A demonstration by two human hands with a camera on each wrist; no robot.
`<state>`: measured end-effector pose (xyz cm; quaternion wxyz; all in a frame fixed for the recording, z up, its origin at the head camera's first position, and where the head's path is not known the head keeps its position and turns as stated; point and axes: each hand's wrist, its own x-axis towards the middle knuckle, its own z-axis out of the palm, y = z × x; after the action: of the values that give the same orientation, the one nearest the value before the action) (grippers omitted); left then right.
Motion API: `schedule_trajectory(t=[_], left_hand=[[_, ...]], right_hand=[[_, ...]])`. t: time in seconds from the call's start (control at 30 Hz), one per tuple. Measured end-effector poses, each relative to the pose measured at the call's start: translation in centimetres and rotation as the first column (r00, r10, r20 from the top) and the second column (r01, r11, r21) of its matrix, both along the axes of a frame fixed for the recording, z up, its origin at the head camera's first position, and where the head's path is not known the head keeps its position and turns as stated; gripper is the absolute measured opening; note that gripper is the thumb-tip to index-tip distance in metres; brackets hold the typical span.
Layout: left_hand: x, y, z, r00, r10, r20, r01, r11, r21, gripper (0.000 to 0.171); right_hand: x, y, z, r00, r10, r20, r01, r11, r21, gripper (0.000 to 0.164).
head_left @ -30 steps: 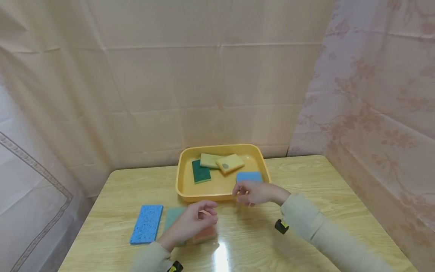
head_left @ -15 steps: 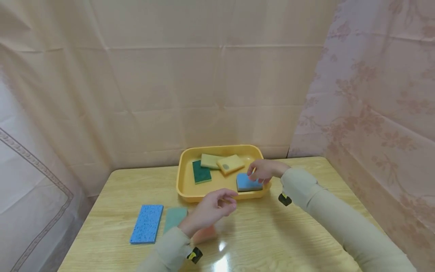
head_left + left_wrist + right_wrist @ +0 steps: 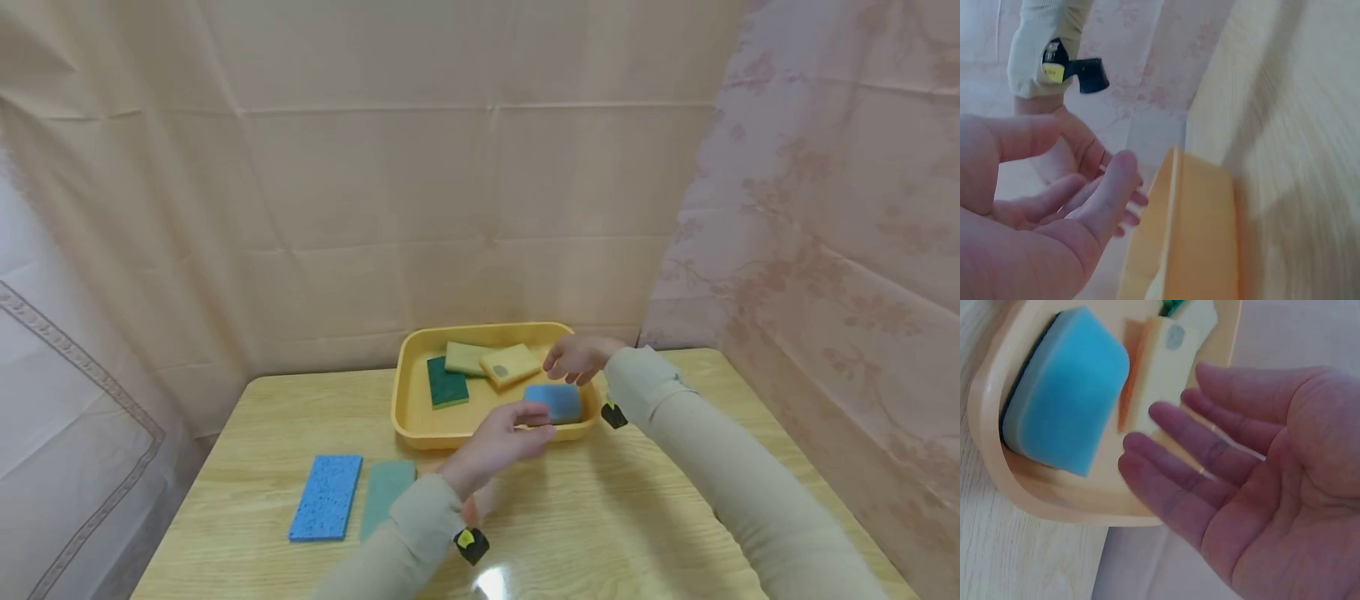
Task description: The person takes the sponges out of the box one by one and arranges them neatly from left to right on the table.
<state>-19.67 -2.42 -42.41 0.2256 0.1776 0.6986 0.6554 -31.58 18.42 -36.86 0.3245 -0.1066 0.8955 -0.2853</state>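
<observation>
My right hand (image 3: 581, 357) hovers over the right end of the yellow tray (image 3: 487, 423), fingers loosely bent and holding nothing. Below it, in the tray's front right corner, lies a blue sponge (image 3: 557, 400); the right wrist view shows its dark scrubbing side (image 3: 1029, 369) underneath. At the tray's front rim my left hand (image 3: 498, 446) reaches forward with fingers apart, fingertips overlapping the blue sponge's lower left corner in the head view. The left wrist view shows nothing in that hand. Left of the blue sponge lies a yellow sponge (image 3: 513, 363) with a grey spot.
A dark green scrub sponge (image 3: 447, 383) and a pale yellow one (image 3: 465, 358) also lie in the tray. On the wooden table (image 3: 660, 467), a speckled blue sponge (image 3: 326, 498) sits beside a pale green one (image 3: 387, 492). My left wrist mostly hides an orange-pink sponge (image 3: 470, 511).
My right hand has moved up and right, off the blue sponge to above it. The left hand has travelled right and forward from over the orange-pink sponge to the tray's front rim.
</observation>
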Motion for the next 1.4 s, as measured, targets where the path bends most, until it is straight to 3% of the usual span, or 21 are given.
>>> schedule_trajectory(t=[0.17,0.27,0.37,0.43,0.53,0.63,0.83,0.97,1.1,1.2,1.3,1.4], left_hand=[[-0.6,1.7,-0.8,0.989,0.059,0.137,-0.074,0.992,0.102,0.048],[-1.1,2.5,-1.1,0.962,0.082,0.258,-0.133,0.974,0.185,0.048],[-1.5,3.0,-0.9,0.915,0.083,0.395,-0.208,0.935,0.286,0.048],[-1.8,3.2,-0.6,0.881,0.052,0.471,-0.246,0.899,0.362,0.049],[-2.2,3.5,-0.1,0.841,0.019,0.540,-0.289,0.860,0.420,0.053],[-2.6,3.7,0.1,0.801,0.021,0.598,-0.341,0.836,0.429,0.059],[-3.3,3.5,-0.1,0.684,0.006,0.729,-0.468,0.771,0.432,0.084],[-3.6,3.6,-0.2,0.641,-0.025,0.767,-0.512,0.731,0.451,0.087],[-3.9,4.1,-0.5,0.584,-0.079,0.808,-0.592,0.640,0.490,0.088],[-4.0,4.6,-0.7,0.568,-0.117,0.815,-0.621,0.589,0.517,0.084],[-4.0,5.2,-0.8,0.575,-0.123,0.809,-0.620,0.580,0.529,0.080],[-4.1,5.7,-0.9,0.571,-0.118,0.812,-0.632,0.568,0.527,0.079]], right_hand=[[-0.7,0.5,-0.4,1.000,0.008,0.015,-0.008,1.000,-0.021,0.045],[-1.1,0.8,-0.6,1.000,-0.003,0.019,0.003,1.000,-0.014,0.047],[-1.3,0.9,-0.9,1.000,0.006,-0.006,-0.006,1.000,-0.008,0.047],[-1.5,1.0,-1.2,0.999,0.020,-0.043,-0.021,1.000,-0.020,0.045],[-1.9,1.2,-1.7,0.994,0.029,-0.107,-0.033,0.999,-0.036,0.043],[-2.0,1.2,-2.1,0.991,0.008,-0.132,-0.012,0.999,-0.033,0.042],[-1.9,0.7,-2.4,0.992,0.020,-0.121,-0.018,1.000,0.021,0.042],[-2.1,0.6,-2.8,0.986,0.060,-0.155,-0.046,0.994,0.096,0.041],[-2.5,0.6,-3.6,0.968,0.143,-0.207,-0.106,0.978,0.179,0.039],[-2.6,0.4,-4.2,0.959,0.183,-0.216,-0.139,0.969,0.204,0.039],[-2.5,0.2,-4.5,0.966,0.166,-0.200,-0.124,0.971,0.205,0.040],[-2.4,-0.1,-4.6,0.976,0.135,-0.169,-0.100,0.975,0.200,0.040]])
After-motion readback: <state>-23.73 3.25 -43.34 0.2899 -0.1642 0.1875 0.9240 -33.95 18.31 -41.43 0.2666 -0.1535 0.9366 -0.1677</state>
